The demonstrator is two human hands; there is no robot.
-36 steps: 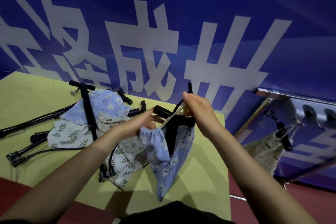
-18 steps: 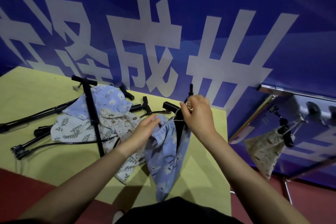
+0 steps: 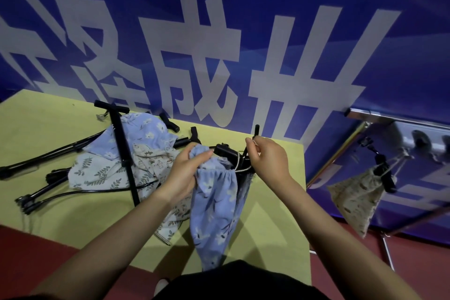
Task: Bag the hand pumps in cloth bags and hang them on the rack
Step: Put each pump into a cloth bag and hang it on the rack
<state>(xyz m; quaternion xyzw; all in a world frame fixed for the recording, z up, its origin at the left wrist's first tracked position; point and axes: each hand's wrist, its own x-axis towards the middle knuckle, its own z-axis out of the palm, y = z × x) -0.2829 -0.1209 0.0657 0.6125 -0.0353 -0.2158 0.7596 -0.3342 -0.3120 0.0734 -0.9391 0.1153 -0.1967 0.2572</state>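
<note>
Against the blue banner wall, over the yellow desk (image 3: 48, 129), left hand (image 3: 187, 173) grips the blue bag (image 3: 216, 204) mouth; right hand (image 3: 265, 158) pinches its drawstring (image 3: 239, 170). Pulling unevenly could spill the pump (image 3: 226, 151) out.

L hand (image 3: 187, 173) bunches blue bag (image 3: 216, 207) mouth; R hand (image 3: 267, 161) pinches drawstring (image 3: 239, 169).

Blue floral bag (image 3: 216, 204) hanging, black pump (image 3: 225, 151) handle protruding from gathered mouth.
</note>
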